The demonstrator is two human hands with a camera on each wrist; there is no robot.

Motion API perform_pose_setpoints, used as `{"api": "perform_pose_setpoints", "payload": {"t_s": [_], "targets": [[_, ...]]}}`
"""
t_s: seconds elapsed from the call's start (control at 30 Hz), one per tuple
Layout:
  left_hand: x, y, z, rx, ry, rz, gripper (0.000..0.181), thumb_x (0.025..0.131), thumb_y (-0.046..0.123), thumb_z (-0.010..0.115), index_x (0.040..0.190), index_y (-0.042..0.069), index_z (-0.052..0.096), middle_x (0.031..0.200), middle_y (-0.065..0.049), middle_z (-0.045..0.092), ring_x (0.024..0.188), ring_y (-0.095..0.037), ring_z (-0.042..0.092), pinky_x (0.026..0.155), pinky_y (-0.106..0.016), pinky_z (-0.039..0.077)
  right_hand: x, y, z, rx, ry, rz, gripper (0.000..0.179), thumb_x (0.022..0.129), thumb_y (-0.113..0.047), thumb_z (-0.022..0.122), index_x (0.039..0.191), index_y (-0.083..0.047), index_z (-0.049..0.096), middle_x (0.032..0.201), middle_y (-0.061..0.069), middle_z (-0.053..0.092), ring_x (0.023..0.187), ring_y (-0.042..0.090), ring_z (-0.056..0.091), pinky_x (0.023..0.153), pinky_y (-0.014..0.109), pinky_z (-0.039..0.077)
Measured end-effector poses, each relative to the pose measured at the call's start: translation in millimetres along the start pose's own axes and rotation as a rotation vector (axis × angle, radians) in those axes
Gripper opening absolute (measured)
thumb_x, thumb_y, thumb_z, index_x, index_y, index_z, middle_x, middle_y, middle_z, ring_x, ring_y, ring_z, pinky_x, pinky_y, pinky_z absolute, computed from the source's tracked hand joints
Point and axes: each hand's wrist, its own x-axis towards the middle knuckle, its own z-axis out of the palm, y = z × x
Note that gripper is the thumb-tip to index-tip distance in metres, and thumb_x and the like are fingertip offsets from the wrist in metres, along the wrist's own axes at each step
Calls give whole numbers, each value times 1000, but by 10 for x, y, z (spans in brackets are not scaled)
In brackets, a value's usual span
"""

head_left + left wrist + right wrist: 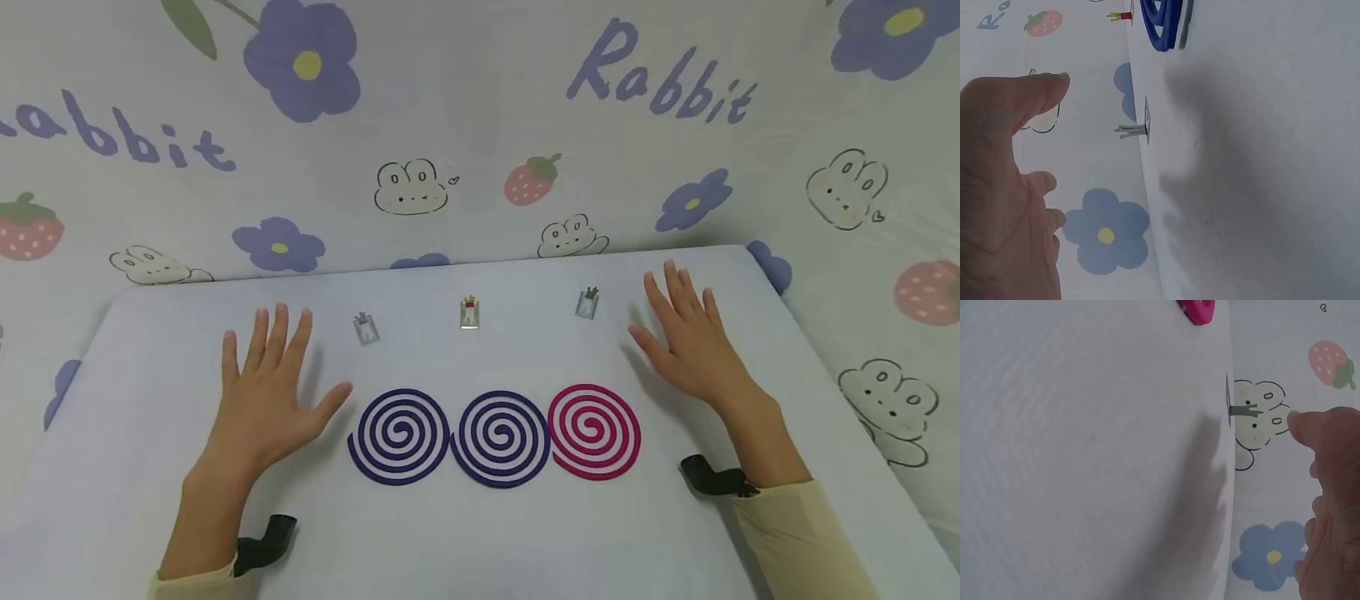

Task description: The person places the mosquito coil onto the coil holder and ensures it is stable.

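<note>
Three flat spiral coils lie side by side on the white table (150,467): a dark purple coil (399,436), a second purple coil (501,437) and a magenta coil (594,431). Behind them stand three small metal holders: the left holder (365,327), the middle holder (469,312) with a red and yellow top, and the right holder (587,302). My left hand (273,375) is spread, palm down, left of the coils and holds nothing. My right hand (686,333) is spread the same way to their right. In the wrist views both hands (1004,187) (1329,487) hover just above the cloth and cast shadows.
A cloth printed with flowers, rabbits and strawberries (480,125) hangs behind and beside the table. The table's far edge (450,265) runs just behind the holders. Its right edge (825,358) is close to my right hand. Black wrist straps (262,542) show at both sleeves.
</note>
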Motion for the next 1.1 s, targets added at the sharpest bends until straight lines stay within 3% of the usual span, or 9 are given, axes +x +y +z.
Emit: {"api": "perform_pose_setpoints", "payload": {"t_s": [0.37,0.67,0.8,0.93,1.1], "targets": [[61,244,70,6,-21,72,106,93,65,64,171,16,13,179,-18,10,167,-41,4,133,-67,-3,-97,-79,8,21,-22,-34,81,103,-36,64,168,-6,25,178,22,11,166,45,9,133,68,1],[191,681,169,1,-90,154,107,92,69,61,172,21,8,180,-10,5,169,-32,0,135,-61,-8,-171,-275,-12,61,-21,-94,80,97,-28,75,164,-7,37,176,24,21,162,47,20,130,71,16],[239,887,229,7,-96,200,106,93,70,60,172,21,9,180,-10,6,169,-31,0,136,-59,-6,-171,-388,-47,139,-53,-100,82,97,-28,76,165,-11,36,178,18,18,162,47,22,124,75,26],[264,1093,315,3,-107,255,104,93,71,58,172,19,13,180,-10,9,169,-29,2,137,-58,-2,-192,-453,-59,146,-74,-109,85,95,-30,79,166,-14,35,179,14,19,160,47,28,119,76,34],[262,1307,388,-24,-158,298,103,93,71,57,171,18,16,180,-8,10,169,-27,2,138,-54,-1,-293,-502,-45,145,-112,-106,84,94,-30,81,165,-15,38,171,14,34,155,44,38,116,71,42]]}}
